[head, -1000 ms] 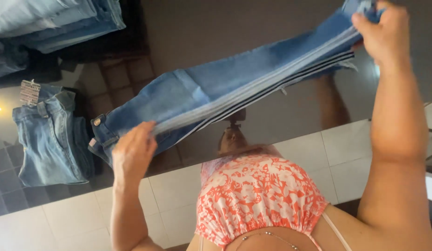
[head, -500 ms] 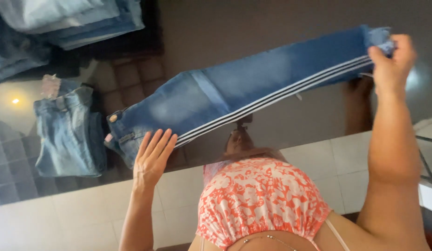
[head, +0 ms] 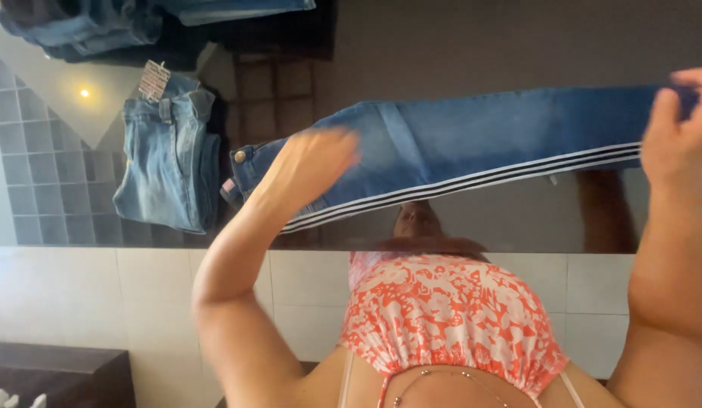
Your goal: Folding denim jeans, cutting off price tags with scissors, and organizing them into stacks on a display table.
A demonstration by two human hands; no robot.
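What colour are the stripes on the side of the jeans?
White stripes with dark lines between, along the blue jeans; seen in the head view.

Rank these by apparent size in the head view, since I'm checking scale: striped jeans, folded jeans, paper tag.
1. Striped jeans, spread between the left hand and right hand.
2. Folded jeans.
3. Paper tag.

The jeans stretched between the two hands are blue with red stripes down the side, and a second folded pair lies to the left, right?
Not quite: the head view shows the stripes on the jeans are white, not red. The rest holds: the left hand and right hand hold them, and the folded pair lies to the left.
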